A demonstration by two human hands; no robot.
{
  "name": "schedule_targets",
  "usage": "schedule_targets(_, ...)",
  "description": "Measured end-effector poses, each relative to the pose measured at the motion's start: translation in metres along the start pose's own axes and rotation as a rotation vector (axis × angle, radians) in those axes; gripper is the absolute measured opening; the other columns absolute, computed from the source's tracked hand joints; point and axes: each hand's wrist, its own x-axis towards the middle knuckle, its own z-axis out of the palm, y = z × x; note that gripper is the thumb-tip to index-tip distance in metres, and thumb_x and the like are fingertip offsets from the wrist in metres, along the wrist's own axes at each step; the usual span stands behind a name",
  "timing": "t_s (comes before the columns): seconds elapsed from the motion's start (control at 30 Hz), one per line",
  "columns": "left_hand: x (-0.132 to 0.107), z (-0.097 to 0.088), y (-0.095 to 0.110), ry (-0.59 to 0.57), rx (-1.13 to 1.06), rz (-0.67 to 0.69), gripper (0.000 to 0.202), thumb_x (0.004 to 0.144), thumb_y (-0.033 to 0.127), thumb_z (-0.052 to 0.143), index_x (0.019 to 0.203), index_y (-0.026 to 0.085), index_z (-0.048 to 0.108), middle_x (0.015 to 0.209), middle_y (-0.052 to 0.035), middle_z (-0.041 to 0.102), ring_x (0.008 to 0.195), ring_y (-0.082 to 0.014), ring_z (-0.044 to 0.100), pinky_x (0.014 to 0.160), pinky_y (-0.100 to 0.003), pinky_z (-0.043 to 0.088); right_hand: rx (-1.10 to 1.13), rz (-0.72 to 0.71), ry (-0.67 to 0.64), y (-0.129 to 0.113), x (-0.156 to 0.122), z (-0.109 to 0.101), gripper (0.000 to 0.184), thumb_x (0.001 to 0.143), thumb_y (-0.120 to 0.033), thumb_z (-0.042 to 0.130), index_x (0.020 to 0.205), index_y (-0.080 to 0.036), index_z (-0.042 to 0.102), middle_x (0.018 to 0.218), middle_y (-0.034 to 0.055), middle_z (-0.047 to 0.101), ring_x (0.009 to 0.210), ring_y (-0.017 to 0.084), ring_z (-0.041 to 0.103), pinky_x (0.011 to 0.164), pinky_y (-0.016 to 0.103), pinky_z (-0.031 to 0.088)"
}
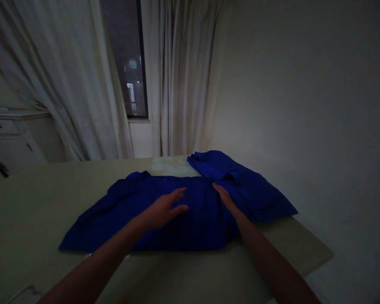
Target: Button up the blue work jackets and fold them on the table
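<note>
A dark blue garment point(190, 232) lies spread across the table in front of me, with its left part reaching out in a pointed flap. My left hand point(166, 207) is over its middle, thumb and fingers apart; I cannot tell whether it touches the cloth. Close to the garment's right side, my right hand point(223, 196) has its fingers stretched out and appears to hold nothing. More blue cloth point(250, 181), bunched and folded, lies to the right of that hand and meets the spread garment. Dim light hides the seams and details.
The pale table point(28, 211) has its right corner near a plain wall point(304, 105). Curtains point(183, 76) hang behind it beside a dark window point(126, 63). A cabinet point(15, 139) stands at the far left. A thin cable point(22, 291) lies at the lower left.
</note>
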Motion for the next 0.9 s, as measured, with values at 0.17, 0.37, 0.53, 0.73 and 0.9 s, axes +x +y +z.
schedule_targets(0.17,-0.039,-0.079,-0.094,0.331,0.529,-0.746,0.071,0.091,0.050,0.058,0.146,0.006,0.052,0.146,-0.0293,0.056,0.136,-0.0457,0.054,0.111,-0.057,0.043,-0.255,-0.003,0.153,-0.011,-0.031,-0.020,0.065,0.088,-0.029,0.064,0.151,-0.019,0.050,0.147,0.0150,0.060,0.136,0.035,0.057,0.118,0.054,0.040)
schedule_targets(0.37,-0.077,-0.107,-0.136,0.414,0.492,-0.645,0.050,0.099,0.042,0.035,0.122,0.010,0.065,0.128,-0.0232,0.067,0.125,-0.0364,0.063,0.108,-0.048,0.049,0.043,-0.193,0.095,-0.067,-0.072,-0.025,0.067,0.095,-0.032,0.059,0.159,-0.034,0.040,0.150,0.0042,0.060,0.136,0.032,0.057,0.117,0.053,0.042)
schedule_targets(0.53,-0.098,-0.120,-0.125,0.436,-0.089,-0.772,0.065,0.080,0.056,0.068,0.127,0.011,0.061,0.128,-0.0229,0.070,0.120,-0.0362,0.067,0.102,-0.046,0.055,0.483,-0.135,-0.630,-0.102,-0.143,-0.068,0.091,0.086,-0.045,0.077,0.164,-0.030,0.031,0.120,0.0083,0.077,0.101,0.024,0.075,0.091,0.037,0.059)
schedule_targets(0.73,-0.101,-0.165,-0.130,0.618,-0.611,-0.818,0.044,0.089,0.055,0.057,0.113,0.019,0.068,0.115,-0.0083,0.078,0.097,-0.0250,0.072,0.077,-0.033,0.060,0.367,-0.019,-0.990,-0.085,-0.162,-0.105,0.108,0.078,-0.068,0.079,0.163,-0.020,0.033,0.124,0.0178,0.075,0.111,0.033,0.074,0.092,0.042,0.058)
schedule_targets(0.9,-0.055,-0.131,-0.138,0.566,-0.078,-0.767,0.063,0.077,0.061,0.062,0.115,0.011,0.066,0.128,-0.0217,0.071,0.116,-0.0346,0.068,0.092,-0.043,0.058,-0.310,0.061,-0.079,-0.034,-0.107,-0.054,0.084,0.088,-0.066,0.067,0.153,-0.017,0.049,0.153,0.0219,0.054,0.142,0.039,0.051,0.119,0.055,0.037)
